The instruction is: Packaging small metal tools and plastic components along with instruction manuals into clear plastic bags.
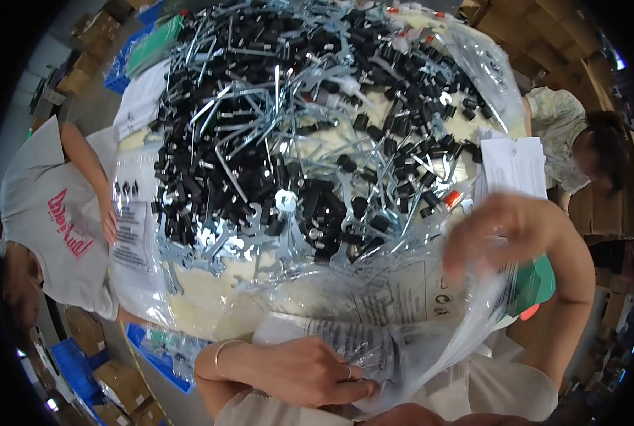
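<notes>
My left hand [304, 370] lies low in the picture, its fingers pinching a clear plastic bag [395, 312] with a folded printed paper sheet [345, 337] inside it. My right hand [505, 231] is raised at the right and blurred, gripping the upper edge of the same bag. Behind the bag the table holds a large heap of black plastic parts [260, 135] mixed with flat silver metal wrenches [210, 245] and thin metal keys.
A person in a white shirt [47, 213] stands at the left with a hand on a stack of bagged leaflets [129, 227]. Another person [576, 142] sits at the right. White printed sheets [512, 167] lie right. Blue crates [75, 369] and cardboard boxes surround the table.
</notes>
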A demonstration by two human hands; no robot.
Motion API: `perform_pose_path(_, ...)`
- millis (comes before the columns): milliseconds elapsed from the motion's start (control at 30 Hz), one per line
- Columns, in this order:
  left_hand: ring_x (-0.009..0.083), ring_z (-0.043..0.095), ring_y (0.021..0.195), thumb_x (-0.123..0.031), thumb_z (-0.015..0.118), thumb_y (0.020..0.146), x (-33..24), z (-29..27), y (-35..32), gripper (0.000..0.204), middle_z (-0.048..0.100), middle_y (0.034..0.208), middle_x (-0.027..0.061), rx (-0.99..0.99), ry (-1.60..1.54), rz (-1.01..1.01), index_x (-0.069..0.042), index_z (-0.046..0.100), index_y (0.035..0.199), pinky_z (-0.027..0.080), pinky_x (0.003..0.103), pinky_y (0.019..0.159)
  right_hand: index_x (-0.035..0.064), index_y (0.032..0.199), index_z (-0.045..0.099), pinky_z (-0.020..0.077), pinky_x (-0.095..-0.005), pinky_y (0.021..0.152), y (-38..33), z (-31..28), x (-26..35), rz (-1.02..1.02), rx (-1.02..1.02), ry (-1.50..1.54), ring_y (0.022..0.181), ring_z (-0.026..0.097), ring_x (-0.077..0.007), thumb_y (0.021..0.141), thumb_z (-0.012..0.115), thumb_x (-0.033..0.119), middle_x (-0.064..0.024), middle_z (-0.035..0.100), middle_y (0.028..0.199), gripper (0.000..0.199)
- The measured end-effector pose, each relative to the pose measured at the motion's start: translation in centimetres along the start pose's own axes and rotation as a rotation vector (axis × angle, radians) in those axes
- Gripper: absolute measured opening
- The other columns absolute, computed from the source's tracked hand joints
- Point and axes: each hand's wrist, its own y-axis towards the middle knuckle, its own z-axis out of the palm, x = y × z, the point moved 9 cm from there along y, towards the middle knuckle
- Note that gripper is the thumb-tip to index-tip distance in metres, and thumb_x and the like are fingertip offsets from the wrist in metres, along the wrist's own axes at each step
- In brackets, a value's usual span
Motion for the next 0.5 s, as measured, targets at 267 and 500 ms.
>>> perform_pose_path(267, 0.0224, 0.056, 0.081, -0.013, 0.062, 0.071, 1.6, -1.0, -0.9, 0.029, 0.053, 0.087, 0.0060, -0.038, -0.022, -0.123, -0.004, 0.059, 0.099, 0.044, 0.036, 0.063, -0.0005, 0.091, 0.053, 0.0491, -0.0407, 0.068, 4.7, 2.8, -7.2, 0.260, -0.087, -1.101, 0.079, 0.060, -0.0305, 0.082, 0.064, 0.025, -0.0147, 0.056, 0.089, 0.029)
perform_pose_path(500, 0.0435, 0.025, 0.133, -0.023, 0.068, 0.067, 4.9, -2.3, -1.3, 0.045, 0.025, 0.145, 0.0237, -0.146, 0.014, -0.248, -0.016, 0.062, 0.111, 0.026, 0.048, 0.105, 0.0000, 0.091, 0.049, 0.0500, -0.0392, 0.061, 3.4, 9.5, -3.1, 0.036, 0.257, -0.786, 0.067, 0.060, -0.0291, 0.083, 0.053, 0.014, -0.0124, 0.049, 0.079, 0.016)
